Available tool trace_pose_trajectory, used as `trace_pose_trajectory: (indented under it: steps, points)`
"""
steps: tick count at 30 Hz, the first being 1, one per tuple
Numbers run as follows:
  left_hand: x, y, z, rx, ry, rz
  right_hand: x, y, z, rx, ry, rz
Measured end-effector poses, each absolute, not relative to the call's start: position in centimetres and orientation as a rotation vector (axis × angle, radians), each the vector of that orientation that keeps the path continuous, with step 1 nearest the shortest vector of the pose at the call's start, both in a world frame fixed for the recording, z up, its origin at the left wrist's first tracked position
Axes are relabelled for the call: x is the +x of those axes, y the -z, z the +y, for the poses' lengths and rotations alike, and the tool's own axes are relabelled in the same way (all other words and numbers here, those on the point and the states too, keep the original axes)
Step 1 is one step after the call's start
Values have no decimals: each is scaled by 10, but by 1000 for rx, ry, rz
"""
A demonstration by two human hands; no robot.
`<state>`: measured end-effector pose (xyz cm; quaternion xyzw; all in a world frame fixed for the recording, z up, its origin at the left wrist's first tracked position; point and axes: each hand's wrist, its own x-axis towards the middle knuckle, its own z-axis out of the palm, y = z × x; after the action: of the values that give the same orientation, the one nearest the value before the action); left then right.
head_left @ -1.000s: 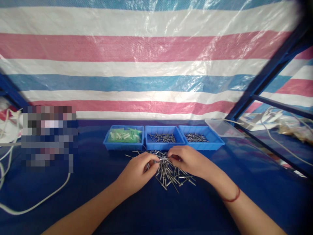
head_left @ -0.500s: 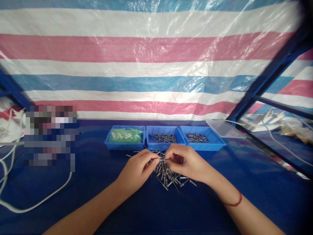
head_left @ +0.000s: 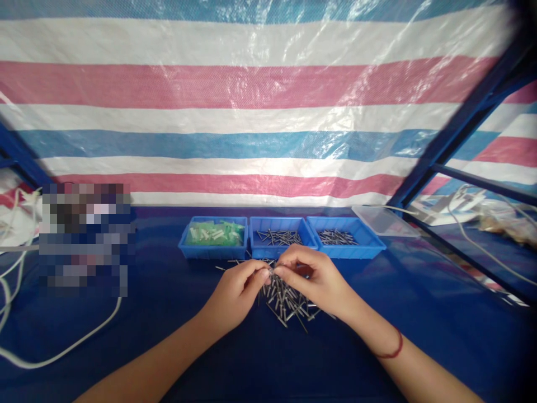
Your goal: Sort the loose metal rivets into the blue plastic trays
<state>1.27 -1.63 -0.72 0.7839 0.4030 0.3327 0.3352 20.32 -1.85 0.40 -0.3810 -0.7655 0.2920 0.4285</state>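
A heap of small metal pins (head_left: 289, 305) lies on the blue table cover in front of me. My left hand (head_left: 237, 291) and my right hand (head_left: 312, 280) meet just above the heap, fingertips pinched together around one thin pin (head_left: 271, 272). Behind the heap stand three blue trays in a row: the left tray (head_left: 212, 250) holds pale green plastic pieces, the middle tray (head_left: 280, 250) and the right tray (head_left: 348, 249) hold metal pins. A red string circles my right wrist.
A clear plastic lid (head_left: 384, 219) lies right of the trays. White cables (head_left: 62, 350) trail over the left of the table. A blue steel frame (head_left: 453, 134) rises at the right, with more cables behind it. A striped tarp (head_left: 251, 112) closes the back.
Both hands have drawn closer together and lifted slightly over the heap; my right hand has shifted left toward the left fingertips. The trays have not moved.
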Motion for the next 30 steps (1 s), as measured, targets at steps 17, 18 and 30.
trace_pose_trajectory:
  steps: [17, 18, 30]
  points:
    - [12, 10, -16, 2134, -960, 1197, 202, -1, -17, -954, -569, -1991]
    - [11, 10, -16, 2138, -962, 1200, 202, -2, -17, -947, -529, -2024]
    - [11, 12, -19, 2146, -940, 1181, 283, -8, 12, -1525, 226, -1788]
